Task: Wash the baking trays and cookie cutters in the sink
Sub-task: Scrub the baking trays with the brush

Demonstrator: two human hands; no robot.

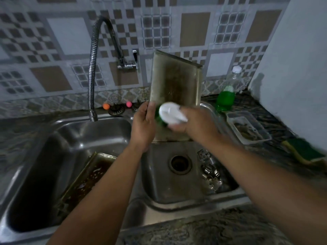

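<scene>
Upright over the sink, left fingers grip the tray's edge, right fingers hold a scrubber.

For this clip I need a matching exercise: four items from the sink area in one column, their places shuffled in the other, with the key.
Items
1. cookie cutters
2. upright baking tray
3. second baking tray
4. bottle of green liquid

Places
A. on the counter, right of the sink
B. leaning in the left basin
C. on the floor of the right basin, right of the drain
D. standing over the right basin, behind both hands

Pairs: 1-C, 2-D, 3-B, 4-A
</scene>
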